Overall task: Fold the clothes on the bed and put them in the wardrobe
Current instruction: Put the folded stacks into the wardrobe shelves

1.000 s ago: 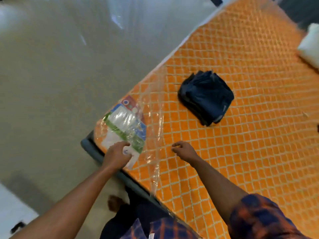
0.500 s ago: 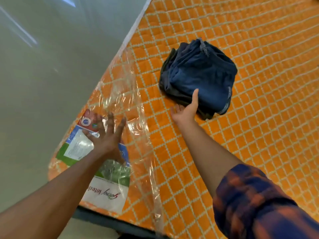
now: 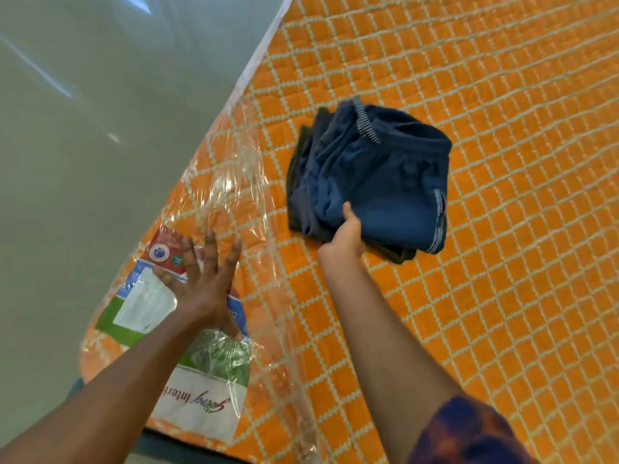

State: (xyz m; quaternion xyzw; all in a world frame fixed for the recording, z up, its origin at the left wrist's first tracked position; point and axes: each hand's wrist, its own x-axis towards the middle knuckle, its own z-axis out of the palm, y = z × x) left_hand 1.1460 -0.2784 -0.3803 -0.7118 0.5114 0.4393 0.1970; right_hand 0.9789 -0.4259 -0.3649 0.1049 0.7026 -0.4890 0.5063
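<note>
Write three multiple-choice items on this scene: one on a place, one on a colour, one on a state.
1. Where does the left grip rest?
A. On a pillow
B. On the plastic-wrapped label
C. On the floor

2. What colour is the mattress?
A. Orange
B. Green
C. White

3. What is the right grip doing?
A. Hanging free
B. Holding the folded clothes
C. Holding a hanger

1 B, spread fingers lie on the label; 2 A, orange with a pale grid; 3 B, thumb over the clothes' edge.
</note>
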